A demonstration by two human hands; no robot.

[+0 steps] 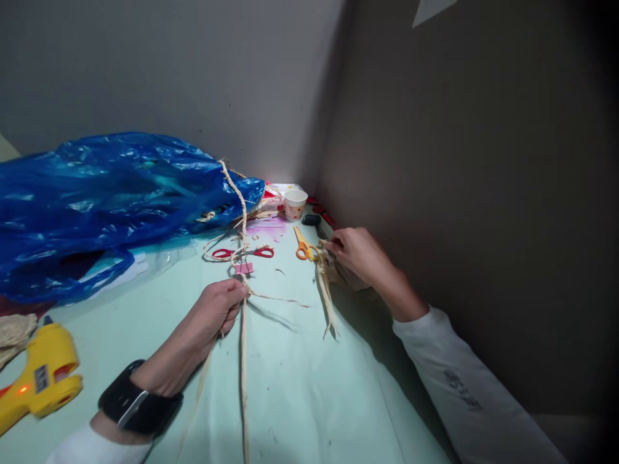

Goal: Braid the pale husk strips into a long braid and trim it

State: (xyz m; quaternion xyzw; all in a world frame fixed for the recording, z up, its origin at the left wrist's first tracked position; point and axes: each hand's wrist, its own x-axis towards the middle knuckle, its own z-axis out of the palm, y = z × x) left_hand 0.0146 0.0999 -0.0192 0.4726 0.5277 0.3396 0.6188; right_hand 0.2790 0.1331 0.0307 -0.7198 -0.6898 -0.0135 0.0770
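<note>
My left hand (223, 306) is closed in a pinch on a braided cord (239, 193) of pale, raffia-like fibre, just below a pink binder clip (244, 268). Loose strands (244, 380) run from the pinch toward me, and a thin one sticks out to the right. Red-handled scissors (264, 252) lie by the clip, partly under the cord. On the right, my right hand (360, 254) has its fingers closed at the top of a bundle of pale fibre strips (326, 299); its fingertips are partly hidden. Scissors with orange-yellow handles (302, 248) lie left of that bundle.
A large blue plastic bag (111, 187) fills the back left. A yellow glue gun (51, 370) with a lit orange light lies at the left edge. A paper cup (294, 205) and a dark spool-like item (311, 220) stand near the corner. Walls bound the back and right.
</note>
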